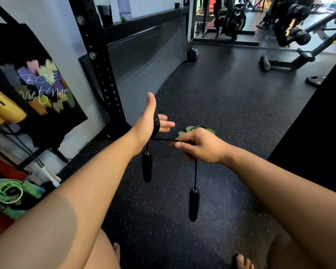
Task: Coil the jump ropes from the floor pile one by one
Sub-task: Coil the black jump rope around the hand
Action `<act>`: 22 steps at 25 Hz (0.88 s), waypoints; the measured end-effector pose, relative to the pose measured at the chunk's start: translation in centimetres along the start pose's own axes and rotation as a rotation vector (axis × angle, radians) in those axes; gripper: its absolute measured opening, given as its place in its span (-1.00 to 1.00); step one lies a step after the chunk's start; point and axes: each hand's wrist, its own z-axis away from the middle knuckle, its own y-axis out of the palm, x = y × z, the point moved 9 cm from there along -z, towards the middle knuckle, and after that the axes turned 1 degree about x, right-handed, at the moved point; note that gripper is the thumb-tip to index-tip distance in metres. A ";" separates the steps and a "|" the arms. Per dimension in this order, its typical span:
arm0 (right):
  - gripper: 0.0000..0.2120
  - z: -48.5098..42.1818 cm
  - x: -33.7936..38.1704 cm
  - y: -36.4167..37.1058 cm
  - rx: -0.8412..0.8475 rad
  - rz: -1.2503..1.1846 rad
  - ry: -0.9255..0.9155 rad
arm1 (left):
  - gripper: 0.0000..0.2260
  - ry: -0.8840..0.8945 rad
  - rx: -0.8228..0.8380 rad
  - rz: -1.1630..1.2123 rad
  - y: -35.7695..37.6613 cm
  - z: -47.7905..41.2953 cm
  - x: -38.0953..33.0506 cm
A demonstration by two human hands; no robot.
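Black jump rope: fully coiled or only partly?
Partly. The rope wraps the left hand, but both handles hang loose, one below the right hand.

Both forearms are bare right up to the wrists, and the left hand point(149, 123) and right hand point(200, 148) are bare too, with a short, plain nail showing on the right thumb. The legs are the same deal, with bare thighs poking in along the bottom of the view and bare toes on the left foot point(115, 249) and right foot point(242, 262) just past them. Whatever clothing there is sits out of frame, so I can't tell what's worn.
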 end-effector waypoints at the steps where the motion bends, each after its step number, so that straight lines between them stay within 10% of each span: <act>1: -0.79 0.0 0.5 -0.4 -0.022 0.010 -0.024 | 0.11 -0.040 0.042 -0.060 0.5 0.1 0.5; 10: -0.72 0.2 0.4 -3.2 -0.178 -0.127 -0.049 | 0.12 -0.247 0.581 -0.278 5.4 4.3 2.1; 22: -0.14 -0.1 0.2 0.5 -0.022 -0.472 0.042 | 0.04 -0.064 0.728 0.081 5.6 5.1 -1.1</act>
